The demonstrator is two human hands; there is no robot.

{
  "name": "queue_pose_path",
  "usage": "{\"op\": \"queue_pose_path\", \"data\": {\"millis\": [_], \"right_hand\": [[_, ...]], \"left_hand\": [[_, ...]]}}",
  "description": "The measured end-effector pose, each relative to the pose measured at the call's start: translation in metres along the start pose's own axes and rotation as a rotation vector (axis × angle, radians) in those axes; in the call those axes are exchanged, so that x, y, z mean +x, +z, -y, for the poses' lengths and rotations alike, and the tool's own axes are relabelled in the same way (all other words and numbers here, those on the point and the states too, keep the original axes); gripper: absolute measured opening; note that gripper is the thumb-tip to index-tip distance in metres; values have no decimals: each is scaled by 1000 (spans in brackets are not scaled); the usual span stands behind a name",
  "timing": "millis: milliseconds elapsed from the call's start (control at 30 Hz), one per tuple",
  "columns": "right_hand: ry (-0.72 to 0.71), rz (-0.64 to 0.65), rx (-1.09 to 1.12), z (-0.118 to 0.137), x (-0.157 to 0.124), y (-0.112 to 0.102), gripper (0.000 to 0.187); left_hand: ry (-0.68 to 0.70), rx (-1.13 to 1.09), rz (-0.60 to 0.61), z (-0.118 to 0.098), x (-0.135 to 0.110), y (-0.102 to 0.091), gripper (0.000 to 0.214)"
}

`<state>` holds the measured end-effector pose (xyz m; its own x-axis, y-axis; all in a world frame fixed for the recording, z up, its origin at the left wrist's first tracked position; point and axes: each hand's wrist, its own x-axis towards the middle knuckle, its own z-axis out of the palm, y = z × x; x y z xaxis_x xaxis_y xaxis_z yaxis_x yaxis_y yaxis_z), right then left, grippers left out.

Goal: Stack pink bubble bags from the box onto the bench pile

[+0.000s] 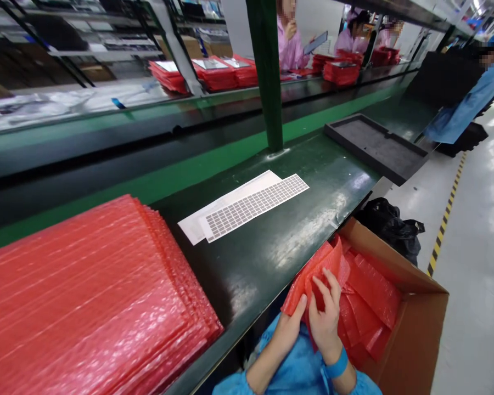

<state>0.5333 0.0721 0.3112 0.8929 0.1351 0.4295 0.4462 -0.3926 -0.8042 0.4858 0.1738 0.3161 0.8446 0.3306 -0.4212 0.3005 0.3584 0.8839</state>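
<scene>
Both my hands are low at the bottom of the view, over a cardboard box [420, 323] beside the bench. My left hand [287, 329] grips the near edge of a red bubble-wrap bag [313, 271], thumb on top. My right hand [326, 312] is curled round the same bag, fingers pressed on its face. More red bubble bags [370, 296] lie in the box under it. A blue band sits on my right wrist.
A tall stack of red bubble bags [86, 302] lies on the dark green bench at left. A label sheet [255, 204] lies mid-bench. A black foam tray [374, 145] sits farther right, a black plastic bag [391, 222] below. People work across the line.
</scene>
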Motion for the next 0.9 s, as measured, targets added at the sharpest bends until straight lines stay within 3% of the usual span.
{"op": "queue_pose_path", "data": {"millis": [100,267,333,400,500,633,700,900], "right_hand": [[139,28,35,-4,0,2,45],[569,8,276,-16,13,4,60],[664,22,309,-21,21,-3,65],[600,57,254,-26,30,-15,67],[319,159,75,-30,44,-38,62],[18,239,-99,-28,67,-60,38],[19,184,-46,-27,75,-64,24],[306,-74,68,-31,88,-56,39]], "left_hand": [[22,15,86,0,-3,0,78],[134,165,157,1,-10,-1,67],[169,196,183,0,-12,0,64],[187,203,190,-1,-13,1,64],[159,167,191,-2,-12,1,66],[75,97,244,-5,-11,-1,72],[46,61,251,-6,-11,0,77],[1,26,234,-11,-18,4,91]]}}
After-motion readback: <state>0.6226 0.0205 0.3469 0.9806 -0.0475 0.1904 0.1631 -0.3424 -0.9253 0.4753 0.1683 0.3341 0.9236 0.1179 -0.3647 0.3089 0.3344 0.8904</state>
